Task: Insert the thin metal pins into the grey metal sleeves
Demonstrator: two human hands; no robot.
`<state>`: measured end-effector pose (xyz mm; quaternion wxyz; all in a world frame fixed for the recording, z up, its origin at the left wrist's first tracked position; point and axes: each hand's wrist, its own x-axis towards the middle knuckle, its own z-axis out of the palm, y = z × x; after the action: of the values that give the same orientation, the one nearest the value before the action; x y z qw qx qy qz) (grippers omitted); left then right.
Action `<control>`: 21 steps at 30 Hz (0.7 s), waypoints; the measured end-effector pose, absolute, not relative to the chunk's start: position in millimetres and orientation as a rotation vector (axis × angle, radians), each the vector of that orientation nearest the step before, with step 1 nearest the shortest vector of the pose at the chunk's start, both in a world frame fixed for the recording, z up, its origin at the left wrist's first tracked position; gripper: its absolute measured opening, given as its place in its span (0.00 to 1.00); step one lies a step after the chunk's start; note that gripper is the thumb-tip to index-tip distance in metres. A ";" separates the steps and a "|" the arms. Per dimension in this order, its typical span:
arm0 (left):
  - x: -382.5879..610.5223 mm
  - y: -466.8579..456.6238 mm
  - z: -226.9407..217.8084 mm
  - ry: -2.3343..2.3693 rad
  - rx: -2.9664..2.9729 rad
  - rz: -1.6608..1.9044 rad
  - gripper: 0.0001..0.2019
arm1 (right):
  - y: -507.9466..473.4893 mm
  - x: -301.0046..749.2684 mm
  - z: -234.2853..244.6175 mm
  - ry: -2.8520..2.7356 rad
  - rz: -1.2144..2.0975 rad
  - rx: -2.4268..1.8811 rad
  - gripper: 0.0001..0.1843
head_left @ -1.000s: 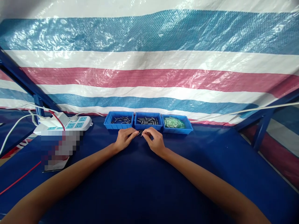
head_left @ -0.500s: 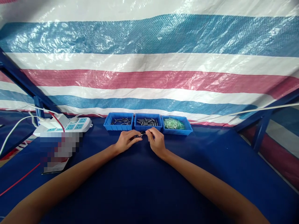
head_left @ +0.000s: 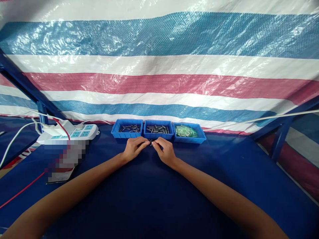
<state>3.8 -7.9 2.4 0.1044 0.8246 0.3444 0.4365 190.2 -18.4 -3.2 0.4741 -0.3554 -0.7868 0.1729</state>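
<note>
My left hand [head_left: 134,149] and my right hand [head_left: 164,151] meet fingertip to fingertip on the dark blue table cover [head_left: 154,196], just in front of the middle tray. Both pinch a small thin metal part [head_left: 149,142] between thumbs and forefingers. Three small blue trays stand in a row behind the hands: the left tray [head_left: 127,128] holds thin metal pins, the middle tray [head_left: 158,129] holds dark grey cylinders, the right tray [head_left: 189,132] holds pale green pieces.
A white power strip [head_left: 74,132] with white and red cables lies at the left, beside a blurred-out flat object [head_left: 65,159]. A striped blue, white and red tarpaulin [head_left: 159,66] hangs behind. Blue metal frame bars [head_left: 280,136] stand at the right and left.
The hands have closed together again, fingertips touching over the small part, after sitting slightly apart and lower half a second ago. The trays have not moved.
</note>
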 end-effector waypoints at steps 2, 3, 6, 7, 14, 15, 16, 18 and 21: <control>3.6 -9.2 2.3 1.006 2.419 1.307 0.08 | -17.3 190.3 -4.4 -1.963 0.434 -0.886 0.16; 3.5 -9.9 2.2 1.005 2.417 1.306 0.08 | -16.6 190.2 -5.1 -1.990 0.444 -0.895 0.17; 2.9 -11.5 1.4 1.011 2.385 1.286 0.10 | -15.0 189.7 -6.7 -2.041 0.462 -0.937 0.20; 2.6 -11.5 0.9 1.023 2.365 1.291 0.11 | -14.7 189.7 -6.8 -2.032 0.457 -0.959 0.21; 2.3 -7.1 -6.2 1.108 2.318 1.320 0.14 | -17.8 190.1 -3.1 -1.854 0.407 -0.974 0.12; 2.3 -6.5 -7.7 1.092 2.305 1.308 0.14 | -18.4 190.1 -2.8 -1.855 0.423 -0.948 0.11; 2.1 -5.9 -9.1 1.071 2.299 1.293 0.14 | -18.8 190.1 -2.9 -1.865 0.442 -0.921 0.11; 1.5 -4.8 -12.0 1.030 2.320 1.251 0.14 | -19.1 190.1 -3.5 -1.900 0.465 -0.869 0.12; 0.6 -3.6 -14.7 0.998 2.383 1.213 0.14 | -18.7 190.1 -4.7 -1.941 0.468 -0.829 0.11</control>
<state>0.6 -3.6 -14.7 0.1433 0.8263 0.3462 0.4206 190.1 -18.7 -4.7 0.4704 -0.3383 -0.7923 0.1912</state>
